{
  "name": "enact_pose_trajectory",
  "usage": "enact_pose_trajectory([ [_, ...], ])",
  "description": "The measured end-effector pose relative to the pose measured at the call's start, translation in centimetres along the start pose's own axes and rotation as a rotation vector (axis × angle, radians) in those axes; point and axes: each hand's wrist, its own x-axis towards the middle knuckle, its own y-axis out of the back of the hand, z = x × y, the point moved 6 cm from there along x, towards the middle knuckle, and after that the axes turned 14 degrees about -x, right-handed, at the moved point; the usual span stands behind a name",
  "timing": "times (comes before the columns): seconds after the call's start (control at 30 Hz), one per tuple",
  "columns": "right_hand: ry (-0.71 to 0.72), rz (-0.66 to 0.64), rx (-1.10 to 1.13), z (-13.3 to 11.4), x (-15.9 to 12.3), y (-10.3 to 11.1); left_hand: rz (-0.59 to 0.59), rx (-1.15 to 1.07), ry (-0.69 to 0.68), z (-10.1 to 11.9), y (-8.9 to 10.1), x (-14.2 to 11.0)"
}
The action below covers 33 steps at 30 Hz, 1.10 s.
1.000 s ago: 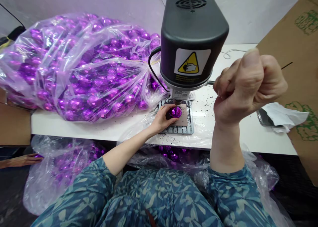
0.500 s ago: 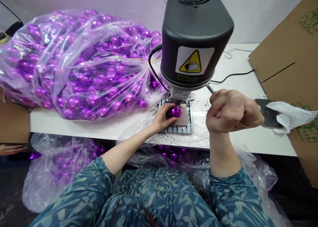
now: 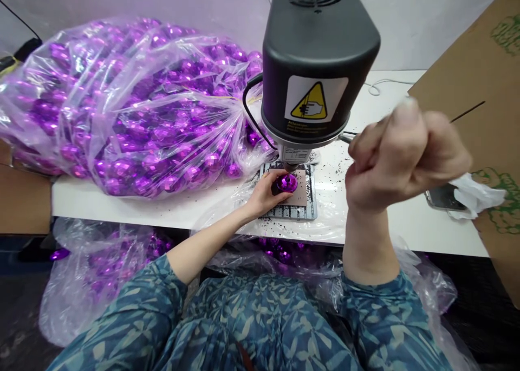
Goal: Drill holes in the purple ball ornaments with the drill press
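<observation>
A shiny purple faceted ball (image 3: 288,183) sits on a brown board (image 3: 299,196) on the slotted metal base (image 3: 310,210). My left hand (image 3: 266,193) pinches it from the left, thumb at the front and fingers behind. Right above the ball is the lower end of a black drill press (image 3: 319,51) with a yellow warning label; whether the bit touches the ball I cannot tell. To the right, my right hand (image 3: 400,157) is closed in a fist around the drill press lever (image 3: 346,137), whose grip end is hidden in the fingers.
A large clear bag (image 3: 134,111) of purple balls fills the left of the white table (image 3: 117,204). Dark shavings lie around the base. At right are a phone (image 3: 444,197), a crumpled tissue (image 3: 479,196) and a cardboard box (image 3: 467,95). Open plastic bags (image 3: 73,295) hang below the table edge.
My right hand has risen and moved a little to the right, turning with the lever. My left hand and the ball stay in place. At far left, another person's hand is gone from view.
</observation>
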Motion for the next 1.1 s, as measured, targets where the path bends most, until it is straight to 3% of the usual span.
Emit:
enact_pose_trajectory([
  [0.03,0.038,0.155,0.058,-0.7,0.9,0.6,0.01,-0.014,-0.001,0.0,0.0,-0.1],
  [0.1,0.083,0.137,0.14,-1.5,2.8,-0.2,0.034,-0.054,0.0,0.1,-0.1,-0.3],
  [0.23,0.029,0.045,0.176,-1.3,4.9,-1.6,0.093,-0.154,-0.02,0.6,0.1,-1.0],
  [0.43,-0.009,0.033,0.189,-0.9,5.0,-1.7,0.222,-0.118,-0.098,1.3,1.4,-2.3],
  [0.67,-0.014,0.054,0.228,-0.7,5.0,-1.7,0.224,-0.12,-0.243,2.4,2.8,-3.3],
  [0.87,0.019,0.079,0.181,-0.8,4.9,-1.6,0.234,-0.257,-0.145,0.9,2.8,-4.2],
  [0.97,0.04,0.077,0.223,-0.7,4.9,-1.6,0.256,-0.277,-0.169,0.2,2.7,-4.7],
  [1.1,0.045,0.069,0.213,-0.6,4.8,-1.6,0.238,-0.146,-0.259,0.2,2.6,-5.1],
])
